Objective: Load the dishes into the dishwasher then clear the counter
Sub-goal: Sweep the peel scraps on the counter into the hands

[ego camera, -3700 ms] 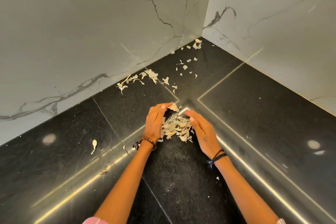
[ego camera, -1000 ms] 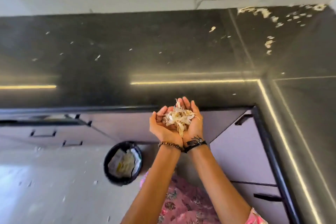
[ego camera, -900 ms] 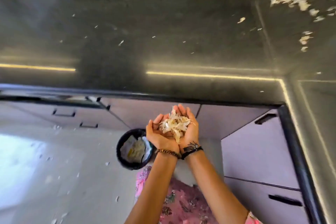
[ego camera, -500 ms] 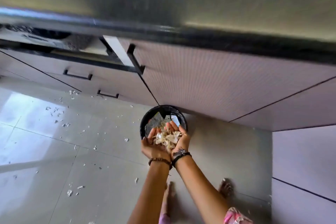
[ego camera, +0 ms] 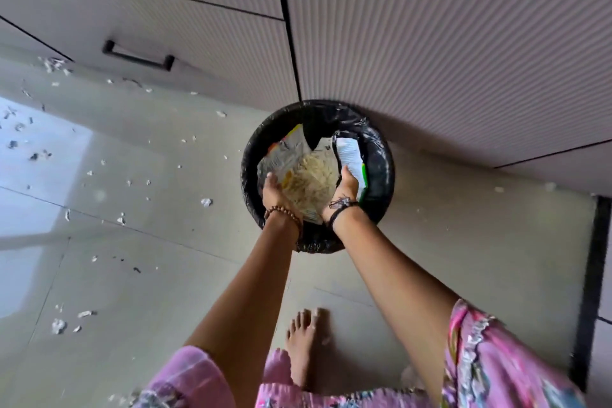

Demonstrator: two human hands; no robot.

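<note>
A round black bin [ego camera: 382, 159] lined with a black bag stands on the floor against the cabinet front. Both my hands are held over its mouth, a palm's width apart. My left hand [ego camera: 274, 191] wears a bead bracelet and my right hand [ego camera: 347, 188] a dark thread band. Between them a blurred mass of pale garlic peels [ego camera: 311, 177] is dropping into the bin. Neither hand grips anything. Paper and foil wrappers [ego camera: 351, 154] lie inside the bin.
Ribbed pale cabinet fronts [ego camera: 430, 43] rise behind the bin, one with a black handle [ego camera: 137, 56]. Several peel scraps [ego camera: 206, 202] litter the tiled floor to the left. My bare foot [ego camera: 303, 338] stands just in front of the bin.
I carried the cupped peels from the counter edge down to the bin. My hands have now parted over it and the peels are falling in.
</note>
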